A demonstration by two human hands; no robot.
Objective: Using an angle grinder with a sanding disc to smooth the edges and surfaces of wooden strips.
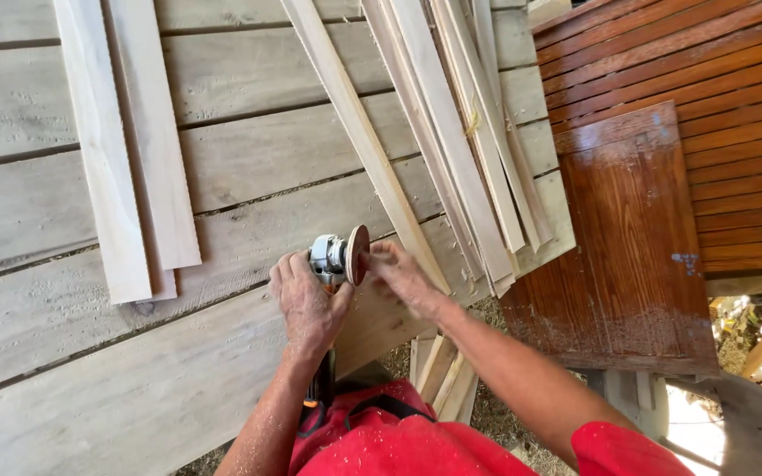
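Nearest the camera, both bare forearms rose from red sleeves at the bottom edge and converged over the work. The left hand (pixel 309 304) was closed firmly around the body of an angle grinder (pixel 332 260), knuckles up and wrist straight, with the tool's dark handle running back down under the forearm toward the person. The right hand (pixel 403 275) came in from the right with the elbow bent; its fingers curled against the brown sanding disc (pixel 358 254), which stood on edge between the two hands, though whether they pinched the disc or only touched it could not be told, as that hand was blurred. The grinder sat just above the near edge of the wide, dusty plank tabletop (pixel 134 379). Just beyond the right hand, a long narrow wooden strip (pixel 359 132) ran diagonally up and away, and beside it to the right lay a loose bundle of thin pale slats (pixel 460 150) fanned along the same slant. Well to the left, two shorter pale boards (pixel 130 150) lay side by side, overlapping slightly. Off the bench's right side stood a glossy reddish-brown varnished panel (pixel 632 238), and behind it, farthest away, a slatted surface (pixel 707 79) of the same varnished wood.
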